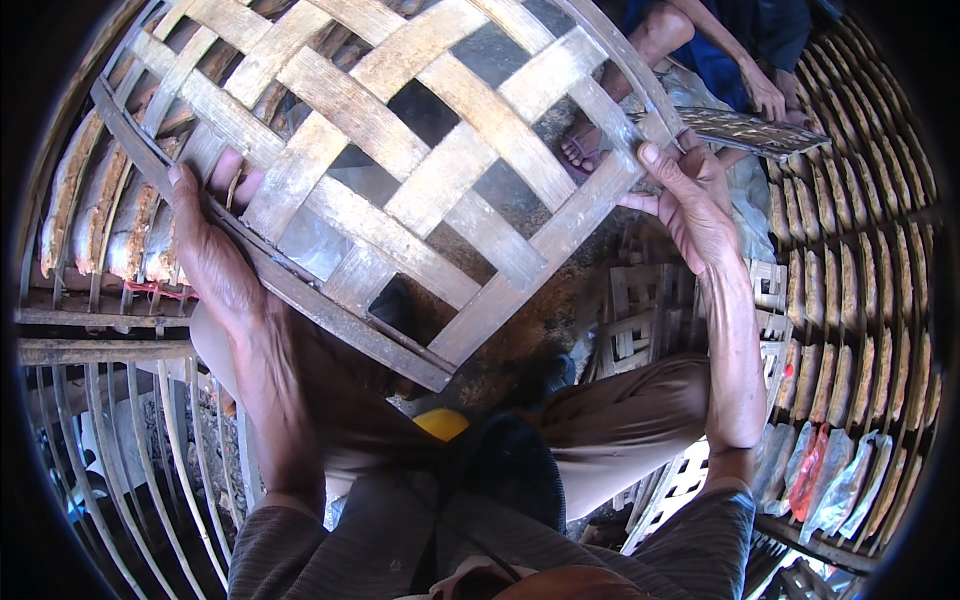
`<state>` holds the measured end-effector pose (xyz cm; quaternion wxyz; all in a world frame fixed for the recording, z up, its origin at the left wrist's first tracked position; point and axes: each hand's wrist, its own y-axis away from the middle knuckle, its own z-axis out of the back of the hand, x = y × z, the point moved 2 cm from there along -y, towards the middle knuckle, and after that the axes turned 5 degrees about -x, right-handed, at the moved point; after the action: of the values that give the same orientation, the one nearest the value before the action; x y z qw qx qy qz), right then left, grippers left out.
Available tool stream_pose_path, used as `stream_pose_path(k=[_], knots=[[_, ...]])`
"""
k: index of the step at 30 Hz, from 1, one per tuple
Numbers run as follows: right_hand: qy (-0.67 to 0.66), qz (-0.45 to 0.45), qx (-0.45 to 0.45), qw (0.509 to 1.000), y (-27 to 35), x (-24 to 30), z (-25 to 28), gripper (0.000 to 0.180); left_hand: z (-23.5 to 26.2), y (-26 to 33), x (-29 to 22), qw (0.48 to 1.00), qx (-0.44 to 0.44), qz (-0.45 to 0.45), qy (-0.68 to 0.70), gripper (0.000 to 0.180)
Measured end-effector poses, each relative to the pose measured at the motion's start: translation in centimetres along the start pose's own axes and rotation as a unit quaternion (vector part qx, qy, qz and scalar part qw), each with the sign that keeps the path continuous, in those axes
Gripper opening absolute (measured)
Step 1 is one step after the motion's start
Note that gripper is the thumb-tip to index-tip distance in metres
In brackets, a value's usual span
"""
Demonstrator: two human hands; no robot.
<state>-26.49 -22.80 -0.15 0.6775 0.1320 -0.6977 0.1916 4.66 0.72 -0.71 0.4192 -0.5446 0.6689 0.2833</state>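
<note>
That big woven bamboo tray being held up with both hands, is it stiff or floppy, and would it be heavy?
The woven bamboo tray is probably fairly stiff: it spans flat between the left hand and right hand without sagging. It is likely light for its size, since the thin strips leave wide open gaps. The dry, rough-looking strips should not be slippery, though single strips might flex or snap.

Left hand (205, 245) and right hand (690, 200) gripping woven bamboo tray (400, 170) by opposite edges, held up

Bare forearms, striped sleeves

The person is wearing a dark grey, finely striped shirt, sleeves ending above the elbows, and brownish trousers; both hands are showing no gloves.
</note>
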Motion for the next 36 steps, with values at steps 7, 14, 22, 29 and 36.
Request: stream_pose_path(k=[7, 14, 22, 29, 36], knots=[[0.046, -0.066, 0.031, 0.996, -1.8, -0.7, 3.2, 0.048, -0.4, 0.4, -0.5, 0.996, 0.051, 0.014, -0.065, 0.051], [0.225, -0.071, 0.132, 0.963, -0.3, 0.1, 1.0, 0.065, -1.0, 1.4, -0.6, 0.990, 0.093, 0.033, -0.100, 0.055], [0.173, -0.005, 0.050, 0.984, -0.1, -0.3, 0.8, 0.050, -1.1, 0.7, 0.0, 0.988, 0.114, 0.048, -0.094, 0.057], [0.252, 0.012, -0.022, 0.967, 0.7, -0.3, 1.2, 0.072, -1.8, 1.5, 0.4, 0.983, 0.148, 0.000, -0.108, 0.052], [0.460, 0.458, 0.136, 0.749, 3.5, 0.6, -3.4, 0.104, -2.7, 1.2, 1.5, 0.992, 0.117, 0.014, -0.033, 0.039]])
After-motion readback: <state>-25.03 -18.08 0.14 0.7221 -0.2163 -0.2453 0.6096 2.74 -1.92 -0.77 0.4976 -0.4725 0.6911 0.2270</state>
